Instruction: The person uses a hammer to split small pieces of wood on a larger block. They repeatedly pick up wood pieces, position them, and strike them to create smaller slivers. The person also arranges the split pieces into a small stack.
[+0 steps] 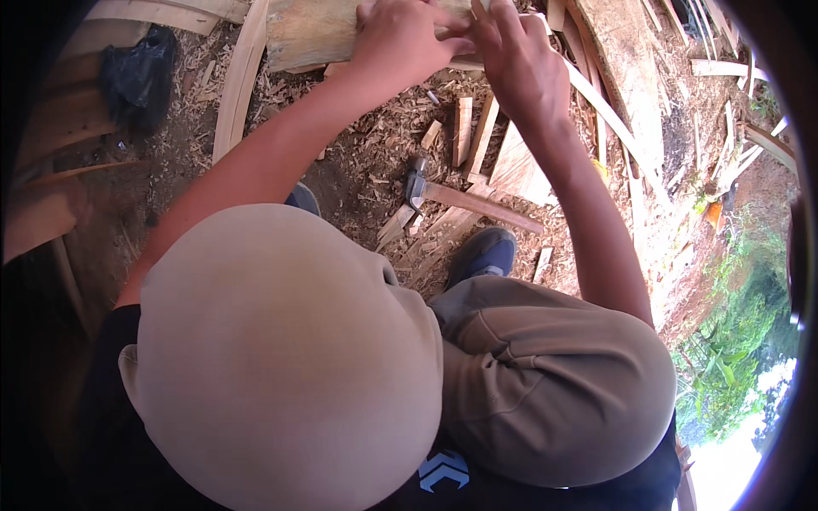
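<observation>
At the top edge my left hand (400,38) lies over a broad pale wooden board (311,32). Its thumb and a finger stretch to the right with a gap between them, and the picture's edge cuts off the other fingertips. My right hand (524,60) is right beside it with curled fingers closed. A sliver of something pale shows by those fingers, too little of it to name. Below the hands, a hammer (473,204) with a dark metal head and wooden handle rests on the shavings-covered ground, close to my blue shoe (484,255).
Short wood offcuts (463,130) and a wider block (521,166) lie beneath my right forearm. Long planks (626,81) run along the right, a curved strip (241,81) along the left. A black plastic bag (141,77) sits at upper left. Green plants (733,341) grow at far right.
</observation>
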### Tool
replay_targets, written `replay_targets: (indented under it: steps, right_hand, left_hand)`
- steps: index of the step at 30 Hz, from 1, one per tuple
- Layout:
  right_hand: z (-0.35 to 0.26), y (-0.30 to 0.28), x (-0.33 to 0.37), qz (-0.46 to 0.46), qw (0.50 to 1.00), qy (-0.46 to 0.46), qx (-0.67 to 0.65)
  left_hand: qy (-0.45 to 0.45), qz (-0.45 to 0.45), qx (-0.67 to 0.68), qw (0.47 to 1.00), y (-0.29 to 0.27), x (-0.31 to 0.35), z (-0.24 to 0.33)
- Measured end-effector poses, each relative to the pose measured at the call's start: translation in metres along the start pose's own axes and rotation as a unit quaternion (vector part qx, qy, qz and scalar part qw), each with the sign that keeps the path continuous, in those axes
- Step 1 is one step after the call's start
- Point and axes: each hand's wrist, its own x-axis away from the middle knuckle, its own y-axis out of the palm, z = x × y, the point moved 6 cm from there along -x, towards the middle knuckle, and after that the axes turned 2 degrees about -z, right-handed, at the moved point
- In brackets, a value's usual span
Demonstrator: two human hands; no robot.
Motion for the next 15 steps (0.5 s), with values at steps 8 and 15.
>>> replay_targets:
  steps: [8, 15]
  right_hand:
    - [-0.003, 0.001, 0.006, 0.06, 0.992, -0.077, 0.079]
    - [0.004, 0.004, 0.016, 0.03, 0.997, -0.015, 0.069]
  left_hand:
    - [0.015, 0.025, -0.039, 0.999, 0.005, -0.002, -0.002]
    - [-0.01, -0.01, 0.021, 1.0, -0.001, 0.002, -0.002]
